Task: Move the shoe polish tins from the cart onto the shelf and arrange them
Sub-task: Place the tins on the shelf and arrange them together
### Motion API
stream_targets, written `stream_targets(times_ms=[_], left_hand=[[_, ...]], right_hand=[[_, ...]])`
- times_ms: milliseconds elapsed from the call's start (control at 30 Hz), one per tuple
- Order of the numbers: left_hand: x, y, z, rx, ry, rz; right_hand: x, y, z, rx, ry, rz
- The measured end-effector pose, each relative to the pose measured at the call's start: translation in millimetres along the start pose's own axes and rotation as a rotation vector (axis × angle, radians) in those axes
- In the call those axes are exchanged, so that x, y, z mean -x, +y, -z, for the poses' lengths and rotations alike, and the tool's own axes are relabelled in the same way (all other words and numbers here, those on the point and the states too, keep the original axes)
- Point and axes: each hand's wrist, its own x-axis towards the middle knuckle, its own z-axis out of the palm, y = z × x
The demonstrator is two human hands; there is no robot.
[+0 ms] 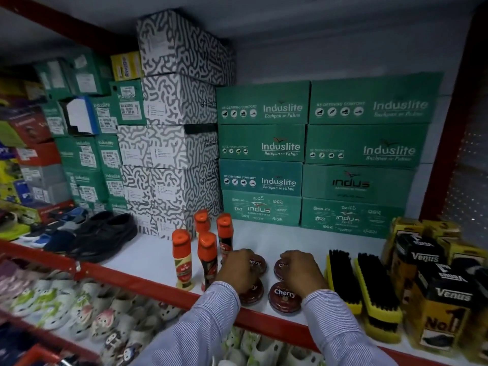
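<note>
Several round dark-red Cherry shoe polish tins lie on the white shelf (148, 256), near its red front edge. My left hand (237, 270) rests curled over the back-left tin (257, 264), with the front-left tin (252, 293) partly hidden under my wrist. My right hand (301, 270) is curled over the back-right tin (280, 268). The front-right tin (284, 298) lies free, its label fully showing. Both forearms wear striped sleeves. The cart is out of view.
Several orange-capped Kiwi polish bottles (182, 257) stand just left of the tins. Two yellow-backed black brushes (369, 281) lie to the right, then yellow Venus boxes (438, 305). Green Induslite boxes (264, 178) line the back wall. Black shoes (105, 236) sit at left.
</note>
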Motion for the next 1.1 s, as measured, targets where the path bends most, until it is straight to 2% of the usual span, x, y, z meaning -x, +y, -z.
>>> stream_targets(times_ms=[167,633,900,1000,1100], left_hand=[[-12,-11,-9,0.022,-0.012,0.001],[-18,-18,-22,0.013,0.032,-0.033],[-12,-13,-16,0.020,0.010,-0.039],[-8,-8,-6,0.047,0.005,-0.040],[1,-3,5,0.031,0.067,-0.085]], right_hand=[[-11,2,-7,0.002,-0.062,-0.039],[-8,4,-12,0.009,-0.012,-0.011],[-7,2,-10,0.013,-0.051,0.006],[-3,2,-4,0.006,-0.017,0.045],[6,-1,7,-0.004,0.044,0.057]])
